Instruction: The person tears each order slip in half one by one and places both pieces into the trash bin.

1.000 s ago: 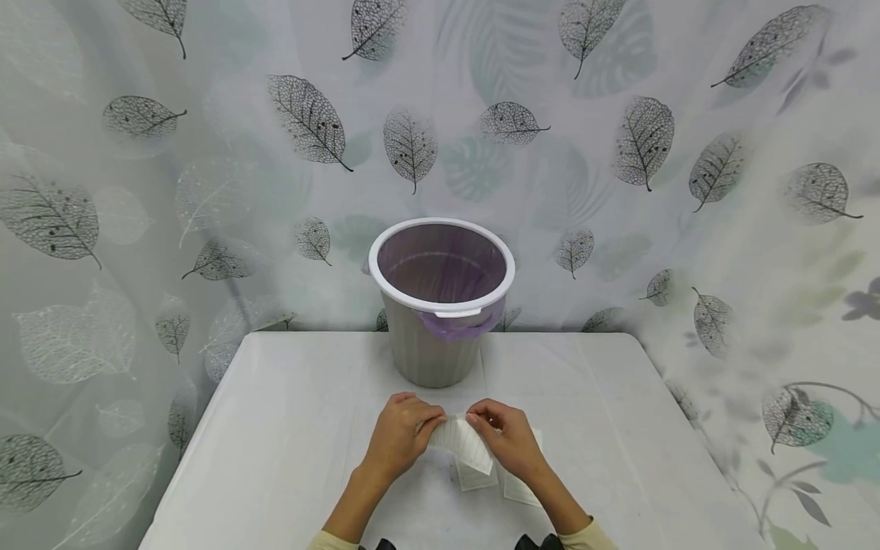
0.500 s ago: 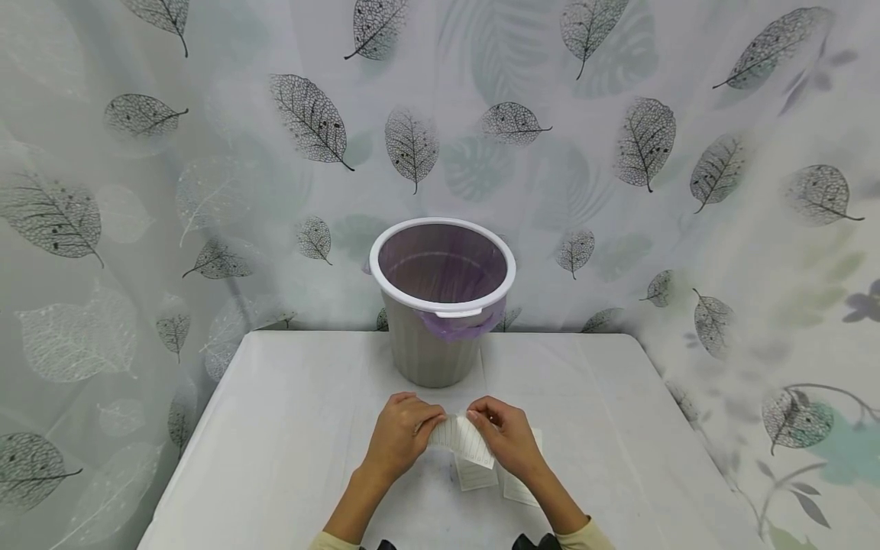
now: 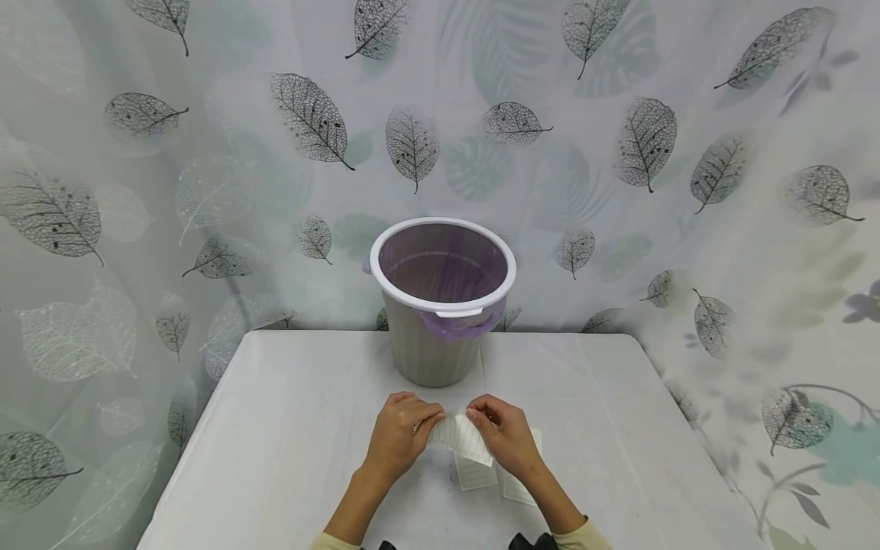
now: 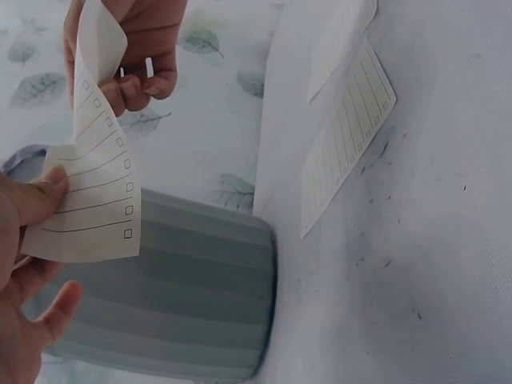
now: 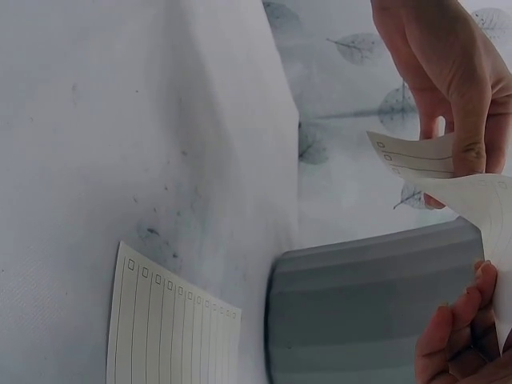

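Both hands hold up a small lined checklist sheet (image 3: 470, 439) above the table, before the bin. My left hand (image 3: 402, 428) pinches it between thumb and fingers at one side. Close beside it, my right hand (image 3: 509, 435) pinches the other side. The sheet bends and twists between them; in the left wrist view, a step in its edge (image 4: 96, 200) looks like a tear. Below lies a second lined sheet (image 3: 476, 475) flat on the table. A third sheet (image 3: 519, 489) lies partly hidden under my right forearm.
Behind the hands stands a grey bin (image 3: 429, 351) with a white rim and a purple liner folded over it. The white-covered table (image 3: 289, 428) ends at a leaf-printed curtain (image 3: 440, 99). Dark specks (image 4: 388, 260) mark the cloth near the sheets.
The free lower corner of the held sheet has risen slightly, and its printed lines show more clearly. My right hand has shifted up a little; my left hand hardly moves.
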The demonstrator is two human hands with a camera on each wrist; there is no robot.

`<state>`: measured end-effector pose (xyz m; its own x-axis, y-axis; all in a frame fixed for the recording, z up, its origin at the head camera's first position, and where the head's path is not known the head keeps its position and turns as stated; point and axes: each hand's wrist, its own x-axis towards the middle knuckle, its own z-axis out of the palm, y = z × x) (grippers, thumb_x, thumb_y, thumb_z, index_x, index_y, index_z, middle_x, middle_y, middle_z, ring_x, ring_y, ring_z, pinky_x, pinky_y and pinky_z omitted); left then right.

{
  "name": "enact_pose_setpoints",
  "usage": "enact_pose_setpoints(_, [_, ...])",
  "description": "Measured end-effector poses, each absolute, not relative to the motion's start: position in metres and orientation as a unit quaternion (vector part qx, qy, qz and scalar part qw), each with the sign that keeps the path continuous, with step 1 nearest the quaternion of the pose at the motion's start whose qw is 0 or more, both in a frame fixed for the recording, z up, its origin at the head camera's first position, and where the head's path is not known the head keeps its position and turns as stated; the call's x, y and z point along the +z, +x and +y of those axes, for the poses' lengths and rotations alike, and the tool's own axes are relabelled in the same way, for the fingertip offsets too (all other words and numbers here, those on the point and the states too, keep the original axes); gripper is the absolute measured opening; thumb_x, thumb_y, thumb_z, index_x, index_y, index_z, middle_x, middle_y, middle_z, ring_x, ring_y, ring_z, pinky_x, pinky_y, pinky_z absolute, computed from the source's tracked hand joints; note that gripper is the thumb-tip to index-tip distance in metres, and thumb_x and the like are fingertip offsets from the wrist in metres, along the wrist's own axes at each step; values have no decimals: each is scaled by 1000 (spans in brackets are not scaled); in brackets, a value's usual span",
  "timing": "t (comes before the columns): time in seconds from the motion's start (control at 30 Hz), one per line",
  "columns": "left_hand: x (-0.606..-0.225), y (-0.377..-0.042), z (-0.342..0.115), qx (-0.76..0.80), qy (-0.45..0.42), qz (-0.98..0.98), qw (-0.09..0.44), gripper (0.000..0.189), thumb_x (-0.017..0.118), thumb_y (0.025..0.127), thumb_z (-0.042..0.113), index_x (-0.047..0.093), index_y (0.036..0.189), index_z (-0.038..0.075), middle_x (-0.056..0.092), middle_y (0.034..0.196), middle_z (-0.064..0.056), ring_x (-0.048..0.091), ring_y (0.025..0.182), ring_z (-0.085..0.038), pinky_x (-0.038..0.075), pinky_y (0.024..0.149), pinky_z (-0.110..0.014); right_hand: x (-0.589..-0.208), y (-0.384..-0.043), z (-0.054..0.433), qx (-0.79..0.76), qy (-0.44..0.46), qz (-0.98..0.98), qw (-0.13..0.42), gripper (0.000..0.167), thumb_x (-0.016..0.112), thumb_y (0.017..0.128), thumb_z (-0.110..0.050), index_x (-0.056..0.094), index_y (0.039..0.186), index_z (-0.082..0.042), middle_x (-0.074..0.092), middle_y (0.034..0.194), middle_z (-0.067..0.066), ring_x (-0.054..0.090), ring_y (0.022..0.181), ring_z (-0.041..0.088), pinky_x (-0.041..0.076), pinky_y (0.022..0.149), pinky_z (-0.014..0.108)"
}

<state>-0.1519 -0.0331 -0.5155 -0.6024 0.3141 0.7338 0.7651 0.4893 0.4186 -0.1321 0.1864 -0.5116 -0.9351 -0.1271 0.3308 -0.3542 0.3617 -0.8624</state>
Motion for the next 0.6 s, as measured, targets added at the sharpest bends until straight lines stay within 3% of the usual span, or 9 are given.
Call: enact_pose_setpoints(0.6, [-516, -153, -33, -386, -333, -803, 310, 11, 88, 81, 8, 81, 88, 11, 76, 81, 6, 66, 71, -10, 54, 86, -47, -507, -131, 184, 552, 142, -815, 107, 8, 71, 100, -8, 73, 95, -13, 69, 87, -7, 65, 78, 16, 55, 72, 29])
